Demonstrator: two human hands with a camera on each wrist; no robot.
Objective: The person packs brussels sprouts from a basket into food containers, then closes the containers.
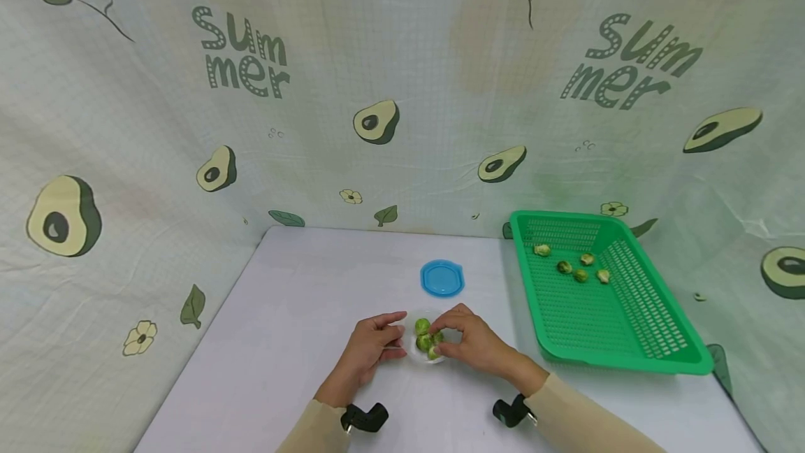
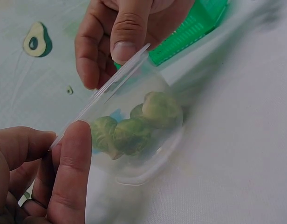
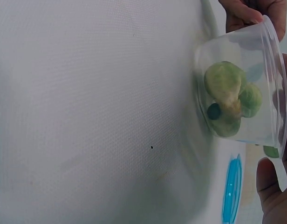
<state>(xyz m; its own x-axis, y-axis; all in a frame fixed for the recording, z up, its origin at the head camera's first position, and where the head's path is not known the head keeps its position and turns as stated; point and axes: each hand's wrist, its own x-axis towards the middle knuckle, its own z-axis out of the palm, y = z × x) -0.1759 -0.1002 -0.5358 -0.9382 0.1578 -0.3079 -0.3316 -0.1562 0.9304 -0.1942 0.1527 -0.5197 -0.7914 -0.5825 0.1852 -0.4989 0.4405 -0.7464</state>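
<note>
A clear round plastic container (image 1: 409, 354) stands on the white tabletop with several Brussels sprouts (image 2: 129, 135) inside, also visible through its wall in the right wrist view. My left hand (image 1: 371, 347) pinches its rim between thumb and fingers from the left. Over the right side of the opening is my right hand (image 1: 476, 342), its thumb and fingers spread apart close to the sprouts. In the right wrist view a gap shows between the right thumb (image 3: 268, 179) and the fingers, with no sprout between them.
A blue lid (image 1: 442, 278) lies flat just behind the container. On the right stands a green slotted basket (image 1: 619, 358), with several more Brussels sprouts (image 1: 581, 275) toward its far end. A cloth printed with avocados (image 1: 376, 122) hangs behind the table.
</note>
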